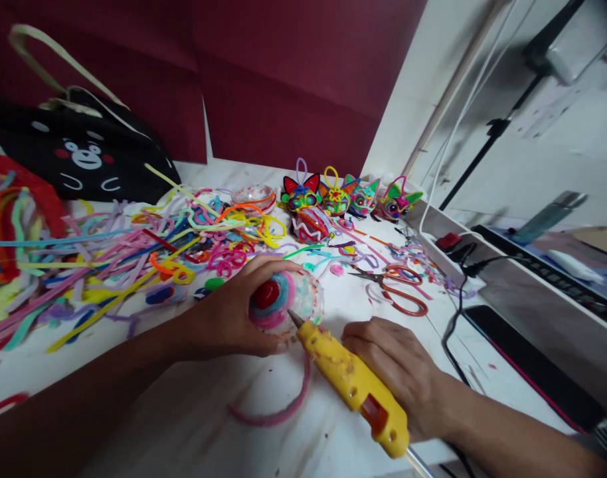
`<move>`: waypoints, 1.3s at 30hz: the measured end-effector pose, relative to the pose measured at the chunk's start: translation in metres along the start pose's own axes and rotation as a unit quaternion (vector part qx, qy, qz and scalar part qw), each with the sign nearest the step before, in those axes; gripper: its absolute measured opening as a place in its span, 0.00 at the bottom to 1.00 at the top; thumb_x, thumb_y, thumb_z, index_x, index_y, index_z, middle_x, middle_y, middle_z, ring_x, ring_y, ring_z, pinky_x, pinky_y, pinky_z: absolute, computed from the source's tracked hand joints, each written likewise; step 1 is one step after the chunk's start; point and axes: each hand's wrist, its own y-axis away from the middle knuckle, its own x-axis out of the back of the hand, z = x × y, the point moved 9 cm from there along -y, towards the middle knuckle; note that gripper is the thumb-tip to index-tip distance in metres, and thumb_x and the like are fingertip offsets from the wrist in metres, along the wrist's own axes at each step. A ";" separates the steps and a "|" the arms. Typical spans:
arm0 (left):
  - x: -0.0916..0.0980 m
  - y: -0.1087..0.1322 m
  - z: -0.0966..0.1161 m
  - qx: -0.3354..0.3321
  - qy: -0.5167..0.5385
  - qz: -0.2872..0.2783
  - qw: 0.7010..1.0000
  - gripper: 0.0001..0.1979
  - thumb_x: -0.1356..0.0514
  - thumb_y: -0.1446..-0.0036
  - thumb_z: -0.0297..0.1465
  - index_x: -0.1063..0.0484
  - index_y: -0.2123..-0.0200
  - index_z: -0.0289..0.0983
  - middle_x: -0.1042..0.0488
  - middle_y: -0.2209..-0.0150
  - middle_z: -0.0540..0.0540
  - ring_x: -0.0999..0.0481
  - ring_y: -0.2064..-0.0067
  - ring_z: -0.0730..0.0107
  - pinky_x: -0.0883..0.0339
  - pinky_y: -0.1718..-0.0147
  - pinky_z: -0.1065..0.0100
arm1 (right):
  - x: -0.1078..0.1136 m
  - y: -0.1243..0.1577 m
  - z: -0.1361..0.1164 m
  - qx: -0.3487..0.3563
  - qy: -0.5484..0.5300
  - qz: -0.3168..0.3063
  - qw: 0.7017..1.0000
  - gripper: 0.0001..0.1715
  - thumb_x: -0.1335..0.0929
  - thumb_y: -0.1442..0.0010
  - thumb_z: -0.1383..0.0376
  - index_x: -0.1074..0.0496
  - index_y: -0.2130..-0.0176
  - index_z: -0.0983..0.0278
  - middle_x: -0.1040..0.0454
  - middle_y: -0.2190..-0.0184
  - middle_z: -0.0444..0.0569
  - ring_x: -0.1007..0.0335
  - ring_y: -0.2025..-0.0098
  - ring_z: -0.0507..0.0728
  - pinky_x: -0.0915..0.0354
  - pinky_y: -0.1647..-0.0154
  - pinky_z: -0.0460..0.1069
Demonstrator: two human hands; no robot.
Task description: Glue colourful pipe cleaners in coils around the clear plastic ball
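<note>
In my left hand [238, 318] is a clear round plastic ball [306, 295], fingers and thumb wrapped around its side. Rings of red, blue and pink pipe cleaner [281, 299] cover part of its face. A loose pink pipe cleaner [278, 418] hangs from the ball and curls over the white table. My right hand [396, 365] grips a yellow hot glue gun [348, 372] with glue smears on its body. The gun's metal nozzle points at the ball, at the outer edge of the pink ring; whether it touches I cannot tell.
Orange-handled scissors [403, 289] lie open beyond my right hand. A heap of coloured pipe cleaners [134, 252] spreads on the left, before a black bag [84, 153]. Several finished cat-eared balls [301, 192] stand at the back. A black cable [455, 325] runs along the right.
</note>
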 end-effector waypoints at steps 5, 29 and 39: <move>-0.005 0.000 -0.003 0.013 0.044 -0.028 0.999 0.44 0.25 0.57 0.36 0.36 0.37 0.49 0.31 0.36 0.47 0.30 0.36 0.46 0.34 0.36 0.52 | -0.002 -0.003 -0.001 0.012 -0.030 0.000 0.999 0.23 0.46 0.24 0.59 0.30 0.54 0.70 0.24 0.65 0.57 0.26 0.65 0.58 0.30 0.69 0.51; -0.013 0.002 -0.005 0.063 0.128 -0.079 0.987 0.43 0.25 0.57 0.36 0.36 0.38 0.45 0.26 0.43 0.47 0.23 0.45 0.53 0.28 0.45 0.60 | -0.010 0.002 0.001 0.037 -0.018 -0.026 0.999 0.25 0.47 0.24 0.57 0.30 0.54 0.71 0.24 0.64 0.58 0.30 0.69 0.57 0.35 0.72 0.53; -0.019 0.001 -0.010 0.085 0.193 -0.097 0.973 0.43 0.24 0.60 0.34 0.35 0.40 0.45 0.23 0.48 0.48 0.22 0.47 0.51 0.25 0.51 0.60 | -0.013 0.006 0.001 0.040 -0.018 -0.038 0.998 0.25 0.48 0.23 0.58 0.31 0.54 0.70 0.24 0.64 0.59 0.32 0.70 0.57 0.38 0.72 0.54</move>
